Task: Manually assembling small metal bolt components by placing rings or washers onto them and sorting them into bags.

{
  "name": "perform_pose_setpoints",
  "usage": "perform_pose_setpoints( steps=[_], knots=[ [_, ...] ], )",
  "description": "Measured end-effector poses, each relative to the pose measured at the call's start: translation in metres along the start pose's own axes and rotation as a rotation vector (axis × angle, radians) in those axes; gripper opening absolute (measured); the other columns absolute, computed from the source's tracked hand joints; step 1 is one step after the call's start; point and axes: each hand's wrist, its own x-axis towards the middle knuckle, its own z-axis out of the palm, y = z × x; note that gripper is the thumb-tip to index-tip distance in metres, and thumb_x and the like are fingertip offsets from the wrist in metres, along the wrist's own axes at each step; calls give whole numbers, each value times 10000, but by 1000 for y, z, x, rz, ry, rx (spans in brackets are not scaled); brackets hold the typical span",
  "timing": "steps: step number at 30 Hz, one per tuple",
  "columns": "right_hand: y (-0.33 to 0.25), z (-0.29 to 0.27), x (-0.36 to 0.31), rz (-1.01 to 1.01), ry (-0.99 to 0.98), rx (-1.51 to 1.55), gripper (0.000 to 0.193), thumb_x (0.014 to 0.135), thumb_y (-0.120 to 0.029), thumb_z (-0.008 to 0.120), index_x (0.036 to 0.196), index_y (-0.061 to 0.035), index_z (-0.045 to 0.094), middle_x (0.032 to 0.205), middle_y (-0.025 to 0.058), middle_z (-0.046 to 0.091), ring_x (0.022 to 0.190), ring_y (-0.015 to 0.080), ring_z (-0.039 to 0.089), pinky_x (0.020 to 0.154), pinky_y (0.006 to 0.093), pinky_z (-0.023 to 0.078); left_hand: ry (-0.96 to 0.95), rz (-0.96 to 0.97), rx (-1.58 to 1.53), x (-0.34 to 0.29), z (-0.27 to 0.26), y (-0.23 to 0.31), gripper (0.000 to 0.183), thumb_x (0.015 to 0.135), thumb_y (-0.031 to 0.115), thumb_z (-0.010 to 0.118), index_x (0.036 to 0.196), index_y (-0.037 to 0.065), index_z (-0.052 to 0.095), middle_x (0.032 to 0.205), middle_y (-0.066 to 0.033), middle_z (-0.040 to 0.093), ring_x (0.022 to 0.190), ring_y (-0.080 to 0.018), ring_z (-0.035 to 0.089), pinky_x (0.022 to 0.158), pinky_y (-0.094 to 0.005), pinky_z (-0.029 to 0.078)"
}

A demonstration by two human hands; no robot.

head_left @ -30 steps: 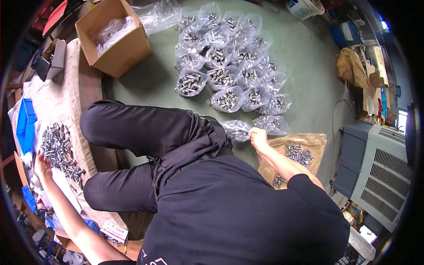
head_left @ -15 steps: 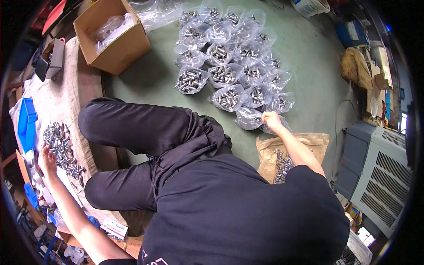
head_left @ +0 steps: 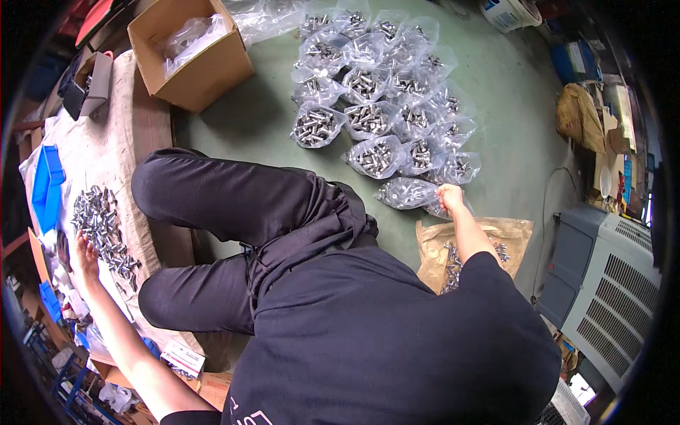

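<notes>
My right hand (head_left: 450, 198) is closed on the gathered neck of a clear plastic bag of bolts (head_left: 406, 193). The bag lies on its side on the floor, at the near edge of a group of similar open bags of bolts (head_left: 375, 156). Over at the left, my left hand (head_left: 86, 256) rests beside a loose pile of metal bolts (head_left: 103, 227) on a cloth-covered bench (head_left: 134, 170). Its fingers look apart and hold nothing that I can see.
Brown paper with loose bolts (head_left: 433, 248) lies to my right, before a grey slatted machine (head_left: 613, 290). A cardboard box (head_left: 205, 74) stands at the far left. A blue tray (head_left: 47, 188) sits beyond the bolt pile. A white bucket (head_left: 511, 13) stands far off.
My right hand has moved slightly right and nearer, drawing the held bag a little away from the others. The left hand has stayed beside the bolt pile. The whole view has shifted slightly.
</notes>
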Motion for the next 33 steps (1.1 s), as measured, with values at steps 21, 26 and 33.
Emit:
perform_pose_setpoints(
  steps=[21,26,33],
  knots=[
    [-74,59,-78,-869,38,-1402,128,679,-198,582,771,-124,633,812,55,607,827,229,549,707,378,429,-37,77,-198,-80,45,-91,303,844,130,498,1141,71,498,748,8,550,526,-49,434,459,-179,377],
    [-142,97,-119,-1043,-2,-874,312,761,-319,581,1001,-120,582,804,65,613,776,238,561,687,356,447,67,-125,-361,-91,15,-147,306,822,94,492,1126,66,479,675,19,499,498,-55,408,420,-186,327],
    [-331,166,-212,-1520,-204,-191,134,804,-70,576,919,-8,607,796,77,611,712,136,572,669,234,442,271,-43,-261,-148,56,-121,258,733,58,533,985,53,590,610,-3,552,419,-53,396,376,-185,325]
  ],
)
